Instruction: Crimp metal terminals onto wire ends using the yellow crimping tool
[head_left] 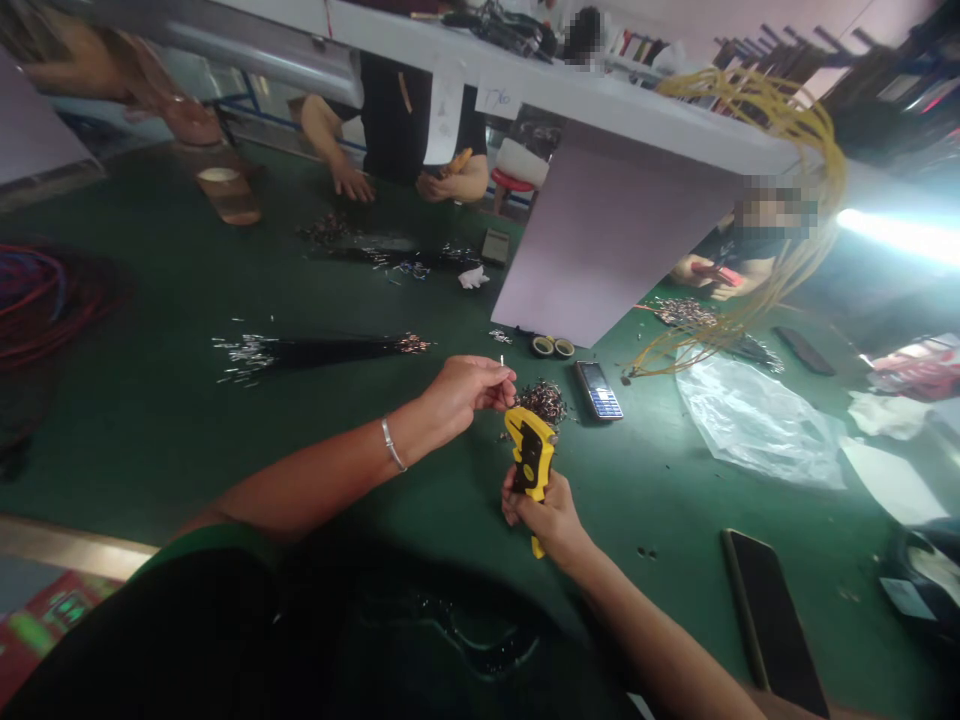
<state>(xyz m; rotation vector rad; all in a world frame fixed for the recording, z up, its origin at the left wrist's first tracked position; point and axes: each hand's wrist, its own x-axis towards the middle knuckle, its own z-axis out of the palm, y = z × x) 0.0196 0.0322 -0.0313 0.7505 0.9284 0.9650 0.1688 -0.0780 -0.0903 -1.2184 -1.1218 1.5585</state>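
Note:
My right hand (546, 508) is wrapped round the handles of a yellow and black crimping tool (531, 455), its jaws pointing up and away from me. Just above and left of the jaws, my left hand (472, 393) pinches something small; a short pale tip (502, 361) sticks up at the fingertips, and the rest is hidden. Behind the tool lies a pile of small metal pieces (546, 400). A bundle of black wires (330, 348) with silvery ends at the left and coppery ends at the right lies left of my left hand.
A keypad phone (598, 390), two tape rolls (553, 347) and a plastic bag (757, 415) lie to the right. A large dark phone (776, 625) is near me. An upright panel (607, 235) stands behind; yellow wires (817, 150) hang at right. Other people's hands work across the table.

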